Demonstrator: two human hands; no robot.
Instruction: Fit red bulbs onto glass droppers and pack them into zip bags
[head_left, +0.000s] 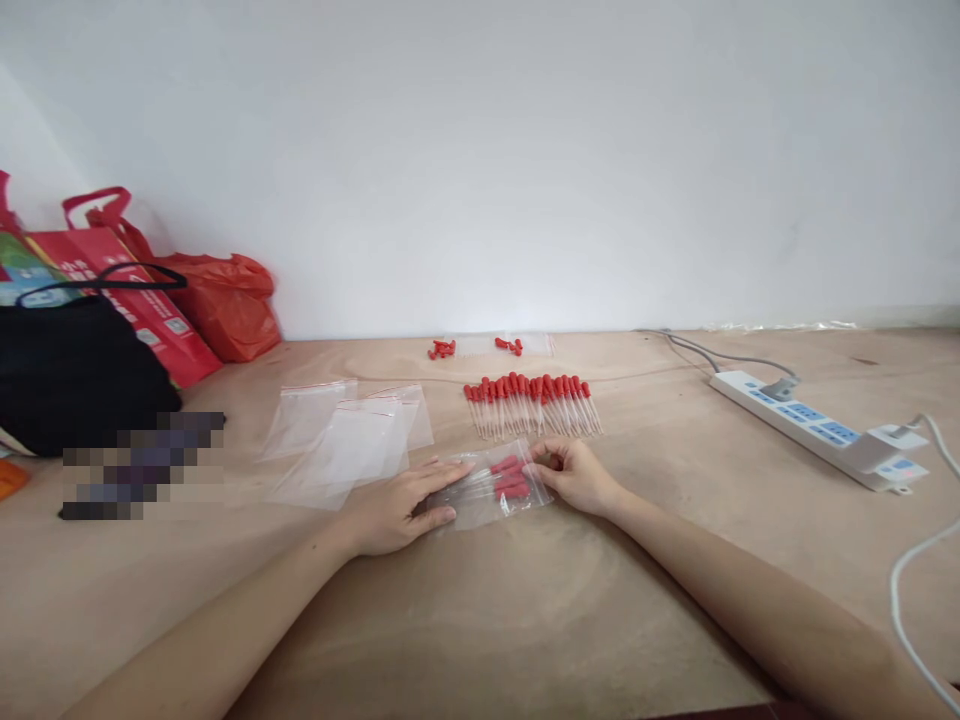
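A clear zip bag (480,512) lies flat on the table in front of me. Inside it are several glass droppers with red rubber bulbs (511,478), bulbs toward the right. My left hand (401,505) rests on the bag's left part, fingers stretched out over it. At the right end, my right hand (574,475) pinches the bag's edge between thumb and fingers. Just beyond the bag, a row of red-bulbed droppers (532,400) lies side by side, tips toward me. Flat clear zip bags (345,450) overlap one another to the left of the row.
Loose red bulbs (442,349) and another clear bag (476,345) lie near the wall. A white power strip (817,425) with plugs and cables is at the right. Red bags (232,300), a black bag (82,370) and a blurred-out dark object (142,465) occupy the left.
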